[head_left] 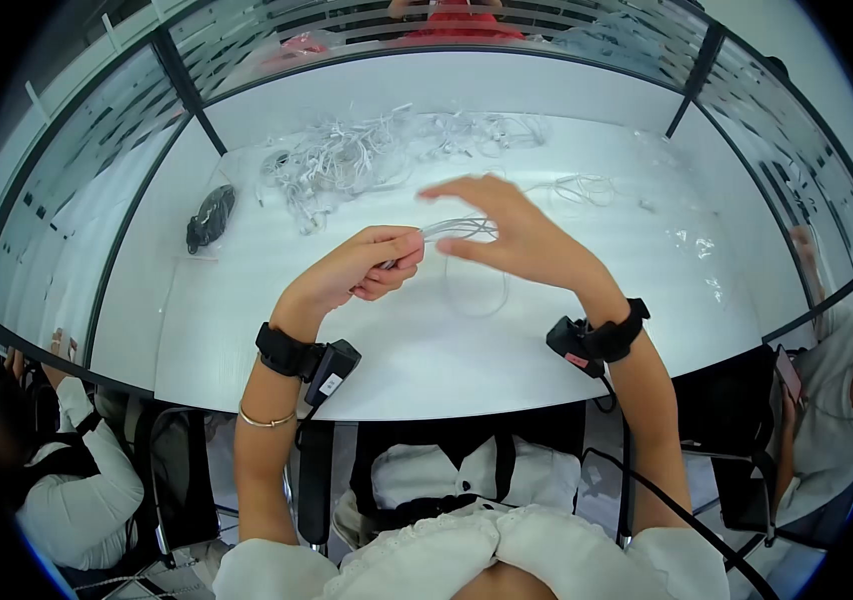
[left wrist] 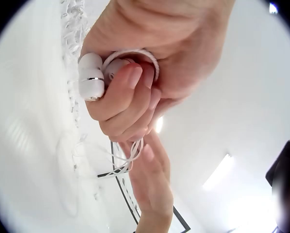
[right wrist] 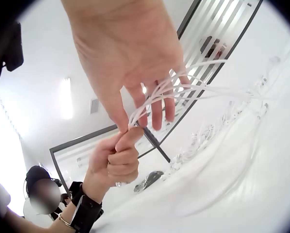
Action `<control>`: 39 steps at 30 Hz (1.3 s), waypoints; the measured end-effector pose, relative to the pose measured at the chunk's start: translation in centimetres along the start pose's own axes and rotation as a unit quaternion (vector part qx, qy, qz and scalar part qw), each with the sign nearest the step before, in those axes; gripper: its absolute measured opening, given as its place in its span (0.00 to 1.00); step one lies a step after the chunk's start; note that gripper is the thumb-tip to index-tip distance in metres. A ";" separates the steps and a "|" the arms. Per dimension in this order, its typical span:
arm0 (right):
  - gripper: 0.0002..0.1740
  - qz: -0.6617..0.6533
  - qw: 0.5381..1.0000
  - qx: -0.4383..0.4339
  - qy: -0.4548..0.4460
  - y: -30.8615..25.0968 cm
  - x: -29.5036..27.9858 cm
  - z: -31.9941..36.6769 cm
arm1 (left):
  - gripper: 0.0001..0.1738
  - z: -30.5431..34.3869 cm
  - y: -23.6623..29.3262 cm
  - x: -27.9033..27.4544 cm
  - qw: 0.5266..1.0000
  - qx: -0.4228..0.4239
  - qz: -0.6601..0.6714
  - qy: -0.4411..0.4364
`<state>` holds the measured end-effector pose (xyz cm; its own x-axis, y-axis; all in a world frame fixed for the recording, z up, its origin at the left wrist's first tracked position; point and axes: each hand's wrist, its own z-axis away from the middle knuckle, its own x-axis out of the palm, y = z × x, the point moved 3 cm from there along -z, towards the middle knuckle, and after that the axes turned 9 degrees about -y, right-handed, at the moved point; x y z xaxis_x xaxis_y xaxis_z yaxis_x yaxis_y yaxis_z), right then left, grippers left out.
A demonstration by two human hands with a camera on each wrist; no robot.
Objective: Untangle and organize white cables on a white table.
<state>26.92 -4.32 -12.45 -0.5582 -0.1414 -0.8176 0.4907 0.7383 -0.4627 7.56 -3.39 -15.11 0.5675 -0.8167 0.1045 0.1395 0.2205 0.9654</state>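
My left hand (head_left: 372,262) grips a pair of white earphones, its fingers curled round their gathered cable (head_left: 459,226). In the left wrist view one earbud (left wrist: 91,80) pokes out beside the index finger, while a second is partly hidden within the fist. Several cable loops run from the left fist toward my right hand (head_left: 522,235), which is spread with its fingers loosely extended. Seen from the right wrist, the looped strands (right wrist: 159,94) pass across the fingers of that hand, and its thumb tip is close to the left fist. A thin loop hangs below the hands.
A tangled heap of white earphone cables (head_left: 342,160) lies at the back of the white table (head_left: 397,370). Left of it is a black bundle (head_left: 211,218) in clear plastic. Another loose cable (head_left: 587,188) lies back right. Partitions enclose the table, with people seated on both sides.
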 end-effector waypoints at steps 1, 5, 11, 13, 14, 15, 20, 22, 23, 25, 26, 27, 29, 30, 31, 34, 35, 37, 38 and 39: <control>0.23 -0.076 0.995 0.034 -0.052 0.1 0.3 0.0 | 0.22 0.1 0.0 -0.1 1.000 0.004 -0.004 -0.002; 0.16 -0.315 0.925 0.119 -0.174 1.3 -0.2 -0.3 | 0.21 1.0 1.0 -0.4 0.997 0.070 0.017 0.038; 0.20 -0.373 0.868 0.237 -0.228 1.5 -2.2 2.9 | 0.21 1.2 1.3 -0.3 0.997 0.062 -0.022 0.035; 0.22 -0.387 0.852 0.243 -0.256 2.4 -2.5 3.6 | 0.21 1.5 1.4 -0.7 0.997 0.063 -0.026 0.047; 0.22 -0.382 0.856 0.244 -0.247 3.1 -2.9 4.0 | 0.21 1.8 1.6 -1.1 0.995 0.067 -0.028 0.062; 0.23 -0.378 0.861 0.244 -0.238 3.4 -3.2 4.2 | 0.21 1.8 1.8 -1.1 0.995 0.070 -0.032 0.065; 0.24 -0.344 0.887 0.234 -0.201 4.1 -2.3 4.3 | 0.22 1.9 1.4 -1.5 0.993 0.072 -0.033 0.086; 0.24 -0.346 0.890 0.227 -0.194 4.3 -2.6 4.3 | 0.22 1.7 1.4 -1.6 0.993 0.069 -0.026 0.089; 0.24 -0.344 0.888 0.233 -0.196 4.4 -2.7 4.4 | 0.22 1.7 1.5 -1.6 0.994 0.065 -0.034 0.079; 0.24 -0.342 0.885 0.244 -0.202 4.8 -2.6 4.6 | 0.22 1.9 1.6 -1.4 0.995 0.055 -0.049 0.062; 0.23 -0.353 0.878 0.246 -0.208 4.7 -2.6 4.8 | 0.22 2.0 1.5 -1.5 0.996 0.048 -0.052 0.060; 0.23 -0.354 0.877 0.253 -0.205 4.6 -2.8 4.9 | 0.22 2.1 1.6 -1.5 0.996 0.039 -0.062 0.058; 0.23 -0.356 0.873 0.268 -0.197 4.7 -3.3 5.2 | 0.22 2.3 1.7 -1.5 0.995 0.020 -0.080 0.051; 0.22 -0.372 0.872 0.256 -0.188 4.7 -3.5 5.4 | 0.22 2.4 1.7 -1.7 0.996 0.018 -0.085 0.027; 0.22 -0.388 0.868 0.260 -0.169 4.7 -3.6 5.6 | 0.22 2.4 1.6 -1.5 0.996 0.012 -0.082 0.023; 0.21 -0.420 0.862 0.265 -0.099 4.5 -4.4 6.0 | 0.20 2.2 1.8 -0.6 0.997 0.018 -0.075 0.009; 0.21 -0.438 0.860 0.252 -0.070 4.7 -4.5 6.0 | 0.20 1.8 1.5 -0.5 0.998 0.014 -0.066 0.009; 0.19 -0.467 0.856 0.222 -0.014 5.4 -4.7 5.6 | 0.19 0.7 1.0 -0.1 0.999 0.012 -0.048 0.012; 0.19 -0.465 0.853 0.234 0.038 5.4 -4.9 5.6 | 0.17 -0.1 0.5 0.4 0.999 0.020 -0.031 0.023; 0.19 -0.491 0.840 0.221 0.067 5.3 -5.0 5.5 | 0.18 -0.9 0.0 1.0 0.999 0.029 -0.029 0.035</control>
<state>35.98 -3.32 -12.64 -0.8949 -0.4415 0.0646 -0.0662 -0.0118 -0.9977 8.87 -3.68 -15.24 0.6151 -0.7878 0.0325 0.1278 0.1403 0.9818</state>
